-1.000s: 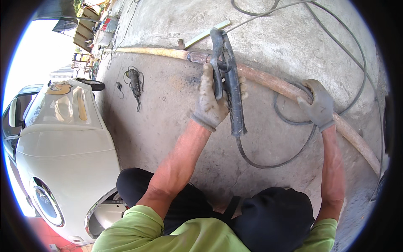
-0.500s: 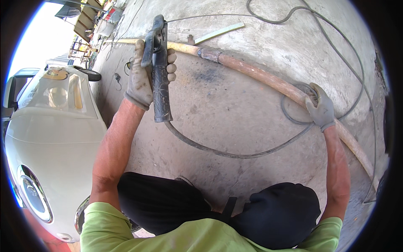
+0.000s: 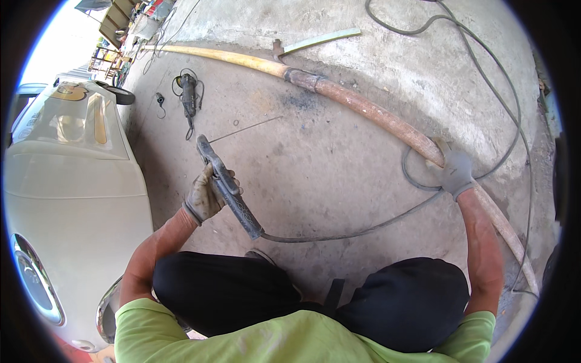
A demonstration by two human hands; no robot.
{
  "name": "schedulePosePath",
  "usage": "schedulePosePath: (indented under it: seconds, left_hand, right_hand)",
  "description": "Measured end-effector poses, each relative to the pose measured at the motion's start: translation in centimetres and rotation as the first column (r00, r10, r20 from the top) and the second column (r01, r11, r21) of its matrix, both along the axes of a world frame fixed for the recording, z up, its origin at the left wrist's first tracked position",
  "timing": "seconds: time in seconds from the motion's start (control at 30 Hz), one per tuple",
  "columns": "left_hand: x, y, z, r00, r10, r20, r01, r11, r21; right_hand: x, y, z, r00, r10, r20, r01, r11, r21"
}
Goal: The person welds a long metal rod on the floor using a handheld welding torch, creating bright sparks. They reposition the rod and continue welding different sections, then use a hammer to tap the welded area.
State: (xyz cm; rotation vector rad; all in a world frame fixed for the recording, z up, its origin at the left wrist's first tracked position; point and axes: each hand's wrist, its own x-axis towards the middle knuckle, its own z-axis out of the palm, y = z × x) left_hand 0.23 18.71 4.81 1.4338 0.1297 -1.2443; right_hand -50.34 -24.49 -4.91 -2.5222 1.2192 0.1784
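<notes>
With left grip (image 3: pixel 207 195), partly hidden, grasps textured black rod holder (image 3: pixel 243 216); with blurred right grip (image 3: pixel 457 172), clasps scuffed, round, rust-brown pipe (image 3: pixel 372 109).

Concrete floor (image 3: pixel 339 175) beside white car (image 3: pixel 78 175), grey, stained, paler farther from car. Clutter (image 3: pixel 145 27) beyond car's wheel (image 3: pixel 121 95). Bright daylight (image 3: pixel 54 45) past car, glaring white.

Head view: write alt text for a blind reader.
A gloved left grip holds a black clamp-like tool with a thin rod; the gloved right grip holds a long brown-and-yellow pole. A dark cable trails from the tool; a white car stands left.
</notes>
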Motion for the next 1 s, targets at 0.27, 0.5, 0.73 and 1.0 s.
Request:
schedulePosePath:
  seconds: [0.27,0.5,0.73,1.0]
  left_hand:
    - [-3.2,7.0,-6.1,0.984,0.039,-0.173,-0.045,0.998,-0.032]
    - [-5.0,9.4,-9.0,0.973,0.159,-0.17,-0.148,0.986,0.074]
    - [-2.7,13.3,-12.3,0.988,0.149,-0.029,-0.129,0.925,0.358]
    - [2.0,4.8,-4.5,0.876,-0.45,-0.173,0.449,0.632,0.631]
  right_hand:
    - [-2.1,4.2,-5.2,0.974,0.097,0.205,-0.063,0.984,-0.166]
    - [-1.9,4.2,-5.2,0.981,0.063,0.182,-0.036,0.988,-0.149]
    - [-1.2,4.3,-4.8,0.977,0.042,0.208,-0.02,0.994,-0.109]
    - [-1.2,3.7,-4.3,0.967,0.007,0.255,-0.002,1.0,-0.022]
